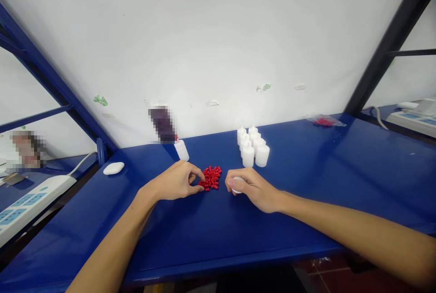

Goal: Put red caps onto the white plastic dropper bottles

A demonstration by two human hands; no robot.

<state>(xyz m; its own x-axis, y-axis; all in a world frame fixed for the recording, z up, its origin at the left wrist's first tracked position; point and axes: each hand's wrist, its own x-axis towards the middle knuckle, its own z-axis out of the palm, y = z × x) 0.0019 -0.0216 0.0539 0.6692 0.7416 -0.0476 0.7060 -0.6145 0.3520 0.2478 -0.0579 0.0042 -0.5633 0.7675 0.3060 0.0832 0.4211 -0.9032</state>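
Beside the red pieces [213,175], my left fingers [195,170] curved in, thumb and index nearly meeting; I couldn't tell whether they pinched one. My right fingers [237,172] wrapped a white item [239,186]. A careless sweep could have scattered the loose pieces, and a forward drift of my right knuckles could have toppled the grouped white bottles [248,156]. The counter [323,170] stretched widest rightward; its front edge passed beneath my forearms.
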